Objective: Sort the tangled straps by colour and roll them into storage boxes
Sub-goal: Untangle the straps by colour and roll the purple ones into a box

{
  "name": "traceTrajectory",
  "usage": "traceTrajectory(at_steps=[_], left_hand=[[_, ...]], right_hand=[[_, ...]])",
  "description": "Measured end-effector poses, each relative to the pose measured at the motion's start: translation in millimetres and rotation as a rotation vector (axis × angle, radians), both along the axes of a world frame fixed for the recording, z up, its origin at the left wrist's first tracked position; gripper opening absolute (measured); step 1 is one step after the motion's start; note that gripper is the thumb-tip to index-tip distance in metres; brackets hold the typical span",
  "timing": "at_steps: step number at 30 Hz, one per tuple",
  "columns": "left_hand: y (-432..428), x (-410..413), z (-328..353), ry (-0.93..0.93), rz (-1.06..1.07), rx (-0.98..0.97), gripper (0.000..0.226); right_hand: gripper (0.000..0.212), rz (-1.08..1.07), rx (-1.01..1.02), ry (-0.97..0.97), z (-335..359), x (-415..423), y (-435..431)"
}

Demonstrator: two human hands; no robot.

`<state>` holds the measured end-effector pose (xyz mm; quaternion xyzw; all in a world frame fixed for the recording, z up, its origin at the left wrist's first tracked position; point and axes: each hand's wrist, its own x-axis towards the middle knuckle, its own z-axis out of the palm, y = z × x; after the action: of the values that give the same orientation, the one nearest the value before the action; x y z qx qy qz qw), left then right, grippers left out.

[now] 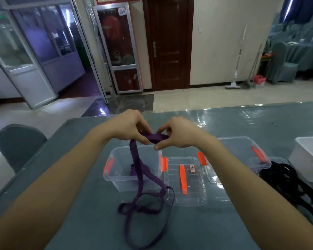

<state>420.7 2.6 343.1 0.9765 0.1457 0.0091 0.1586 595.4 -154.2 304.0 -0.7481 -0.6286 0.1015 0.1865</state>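
Observation:
A purple strap is held up over the table by both hands. My left hand pinches one side of its top end and my right hand pinches the other, with a small loop of strap between the fingers. The strap hangs down in front of a clear storage box with orange latches, then trails in loose loops on the grey table toward me. A second clear box stands behind my right forearm. A pile of black straps lies at the right.
A clear lid with an orange handle and a small label lies between the two boxes. A white container sits at the far right edge. A grey-covered chair stands at the table's left.

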Motion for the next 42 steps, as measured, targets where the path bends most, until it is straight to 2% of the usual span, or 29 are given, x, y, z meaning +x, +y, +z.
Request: traceTrajectory(at_steps=[4, 8, 11, 17, 22, 25, 32, 35, 39, 42], left_hand=[[-5.9, 0.2, 2.2, 0.031, 0.000, 0.063, 0.026], [-7.0, -6.0, 1.6, 0.044, -0.009, 0.062, 0.025], [-4.0, -12.6, 3.8, 0.028, -0.028, 0.042, 0.024], [13.3, -29.8, 5.8, -0.104, 0.002, -0.069, 0.033], [16.0, -36.1, -11.2, -0.314, 0.102, -0.260, 0.042], [12.8, -36.6, -27.9, -0.429, 0.111, -0.371, 0.041], [14.9, -34.4, -47.3, -0.478, 0.101, -0.545, 0.037], [16.6, -33.0, -46.3, -0.472, 0.080, -0.564, 0.038], [21.4, -34.6, -44.7, -0.354, 0.040, -0.547, 0.040], [21.5, -32.9, -41.8, -0.333, 0.026, -0.557, 0.039]], right_hand=[[0.054, 0.033, -0.035, -0.155, -5.6, -7.6, 8.4], [0.048, 0.076, -0.063, 0.047, -3.6, -7.7, 13.7], [0.044, 0.078, -0.050, 0.090, -5.7, -12.1, 19.2], [0.023, 0.096, 0.142, 0.505, -12.1, -6.7, 14.2], [0.024, 0.098, 0.319, 0.803, -17.5, -9.2, 13.8], [0.026, 0.102, 0.351, 0.941, -25.9, -13.5, 15.0], [0.015, 0.071, 0.404, 1.221, -40.2, -25.9, 18.9], [0.014, 0.047, 0.350, 1.182, -43.8, -25.9, 15.7], [0.018, 0.055, 0.189, 0.733, -35.2, -20.0, 8.6], [0.018, 0.039, 0.168, 0.592, -27.8, -16.9, 3.4]])
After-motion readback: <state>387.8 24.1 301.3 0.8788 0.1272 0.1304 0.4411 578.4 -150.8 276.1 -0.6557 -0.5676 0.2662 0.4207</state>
